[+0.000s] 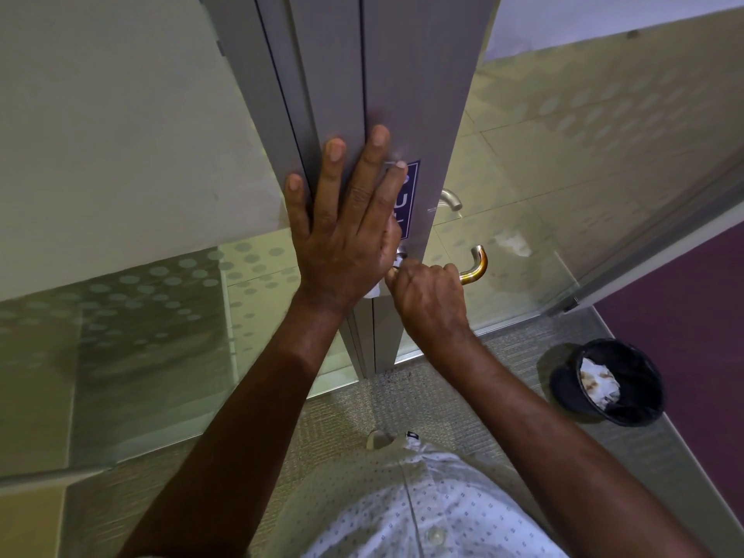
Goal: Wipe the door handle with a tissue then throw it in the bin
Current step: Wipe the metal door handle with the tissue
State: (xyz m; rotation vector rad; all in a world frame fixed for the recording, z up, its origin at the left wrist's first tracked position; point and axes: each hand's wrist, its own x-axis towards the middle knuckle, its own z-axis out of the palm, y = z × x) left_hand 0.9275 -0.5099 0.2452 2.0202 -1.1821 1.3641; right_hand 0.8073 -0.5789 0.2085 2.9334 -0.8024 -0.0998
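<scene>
A curved metal door handle sticks out to the right of the grey door edge. My right hand is closed around the handle's shaft close to the door. A small bit of white tissue peeks out beside that fist, below my left palm; the remainder is hidden. My left hand lies flat against the door stile with its fingers spread, holding nothing. A black bin stands on the carpet at the lower right, with crumpled tissue inside it.
A second handle shows on the door's far side. Frosted glass panels with dot patterns stand on the left and right of the door. A purple sign is stuck on the stile. Grey carpet lies underfoot.
</scene>
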